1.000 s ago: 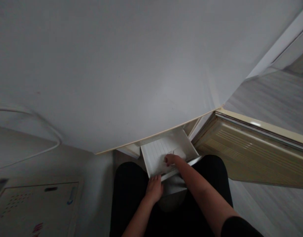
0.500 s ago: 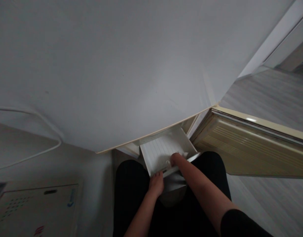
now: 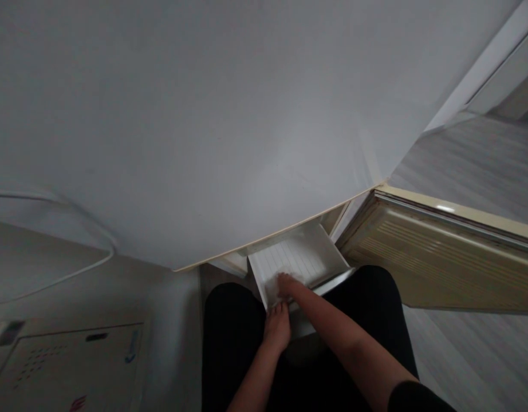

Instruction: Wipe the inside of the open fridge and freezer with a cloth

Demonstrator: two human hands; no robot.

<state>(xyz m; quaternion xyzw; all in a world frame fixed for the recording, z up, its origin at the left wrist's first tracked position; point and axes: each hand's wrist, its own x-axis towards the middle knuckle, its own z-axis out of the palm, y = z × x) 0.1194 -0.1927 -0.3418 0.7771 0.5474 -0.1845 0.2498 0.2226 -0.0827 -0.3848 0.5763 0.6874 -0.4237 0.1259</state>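
A white drawer [image 3: 318, 246] with a ribbed floor is pulled out of a low cabinet opening, between my knees. My left hand [image 3: 278, 327] is closed over the drawer's front rim near its left corner. Inside the drawer, my right hand [image 3: 288, 284] presses a crumpled whitish wipe [image 3: 272, 282] against the floor near the front left. The wipe is pale and partly hidden under the fingers, so its edges are hard to make out.
An open, yellowish door [image 3: 444, 257] with a ribbed inner panel swings out on the right. The appliance's broad white top [image 3: 247, 126] fills the upper view. A white cable [image 3: 75, 273] and a beige panel box [image 3: 70, 366] are at left. Grey wood-look floor [image 3: 470, 355] lies at right.
My right hand has moved left along the drawer's front with the wipe, from near the middle to the left corner. My left hand stays on the rim. The view has shifted slightly.
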